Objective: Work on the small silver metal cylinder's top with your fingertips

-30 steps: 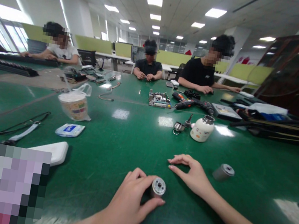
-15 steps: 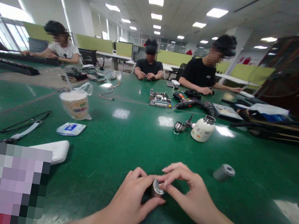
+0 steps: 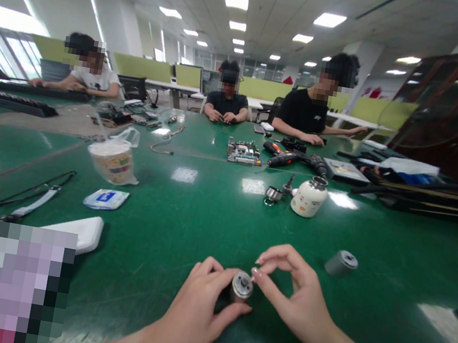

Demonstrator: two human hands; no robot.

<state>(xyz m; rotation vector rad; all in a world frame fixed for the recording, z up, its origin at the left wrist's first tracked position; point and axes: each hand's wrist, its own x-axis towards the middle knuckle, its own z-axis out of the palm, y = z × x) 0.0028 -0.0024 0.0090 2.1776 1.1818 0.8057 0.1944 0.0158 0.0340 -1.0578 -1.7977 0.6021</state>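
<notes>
My left hand (image 3: 201,301) grips a small silver metal cylinder (image 3: 241,288), which looks like a little motor, between thumb and fingers. It stands upright on the table, its round end with a central hub and small openings facing up. Just right of its rim is my right hand (image 3: 298,294), thumb and forefinger tips brought close together in a pinch. Whatever may be between those fingertips is too small to make out. A second, similar metal cylinder (image 3: 342,263) stands farther right, apart from both hands.
Beyond the hands are a cream bottle (image 3: 309,198), a metal cup-like lid (image 3: 273,195), a circuit board (image 3: 244,152) and a power drill (image 3: 281,158). At left are a bagged cup (image 3: 113,161), a tissue pack (image 3: 105,199) and a white box (image 3: 89,236). Three people sit across the table.
My right hand has lifted slightly off the cylinder's top and drawn back to the right, uncovering its end. The left hand keeps its grip.
</notes>
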